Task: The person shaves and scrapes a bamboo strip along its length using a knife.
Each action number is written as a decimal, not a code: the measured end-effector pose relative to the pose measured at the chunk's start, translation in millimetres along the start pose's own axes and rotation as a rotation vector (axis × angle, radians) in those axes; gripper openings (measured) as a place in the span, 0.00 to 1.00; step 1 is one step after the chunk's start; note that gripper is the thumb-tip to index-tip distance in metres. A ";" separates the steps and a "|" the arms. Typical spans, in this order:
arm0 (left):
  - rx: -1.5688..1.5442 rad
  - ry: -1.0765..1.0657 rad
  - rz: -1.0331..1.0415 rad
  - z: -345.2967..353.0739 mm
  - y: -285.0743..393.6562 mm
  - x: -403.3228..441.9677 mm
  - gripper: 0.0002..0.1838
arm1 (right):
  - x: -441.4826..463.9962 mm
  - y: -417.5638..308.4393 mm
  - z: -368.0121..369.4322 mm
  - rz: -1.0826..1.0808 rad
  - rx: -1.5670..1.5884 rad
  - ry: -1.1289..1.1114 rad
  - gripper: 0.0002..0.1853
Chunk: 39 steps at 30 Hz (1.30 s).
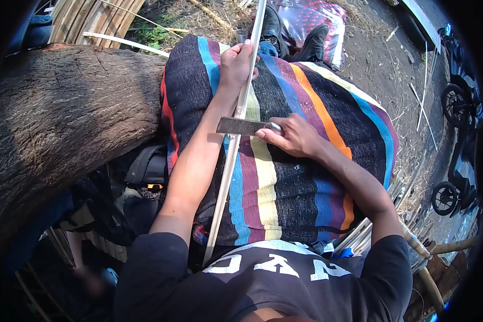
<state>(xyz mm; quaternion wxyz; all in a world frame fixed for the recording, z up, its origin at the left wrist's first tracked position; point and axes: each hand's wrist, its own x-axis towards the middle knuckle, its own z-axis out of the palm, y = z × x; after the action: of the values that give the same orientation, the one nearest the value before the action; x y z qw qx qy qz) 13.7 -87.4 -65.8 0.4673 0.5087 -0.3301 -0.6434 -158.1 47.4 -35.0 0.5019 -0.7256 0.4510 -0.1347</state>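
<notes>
A long, pale bamboo strip (223, 199) runs from the top of the view down to my waist, over my lap. Near its upper part my left hand (238, 67) is closed around it. My right hand (295, 137) grips a knife (241, 126) by its handle, which the fingers mostly hide. The broad, flat blade lies crosswise over the strip, below my left hand. Whether the edge bites into the bamboo I cannot tell. A striped woven cloth (300, 185) covers my legs beneath both hands.
A thick log (75, 102) lies at my left. Slatted strips (94, 21) stand behind it. Beyond my feet is a clear plastic bag with red contents (319, 24). A motorcycle (456, 145) stands at far right. Part of another person (75, 249) shows at lower left.
</notes>
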 end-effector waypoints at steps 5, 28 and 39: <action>-0.028 -0.003 0.006 -4.1 -0.7 4.2 0.16 | 5.7 -5.0 -4.4 -0.017 -0.043 -0.037 0.32; 0.153 -0.283 -0.047 -1.6 -9.0 7.3 0.18 | 5.8 -23.5 -5.1 -0.284 0.284 -0.194 0.41; 0.246 -0.471 -0.410 16.0 1.6 -22.9 0.23 | 10.1 30.4 -70.2 0.011 0.113 0.260 0.21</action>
<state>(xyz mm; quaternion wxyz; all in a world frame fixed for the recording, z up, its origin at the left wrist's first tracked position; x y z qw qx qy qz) -0.2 -67.3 -52.2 0.1741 0.4544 -0.3952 -0.7792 -213.8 -5.9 -31.1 0.4799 -0.6701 0.5080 -0.2501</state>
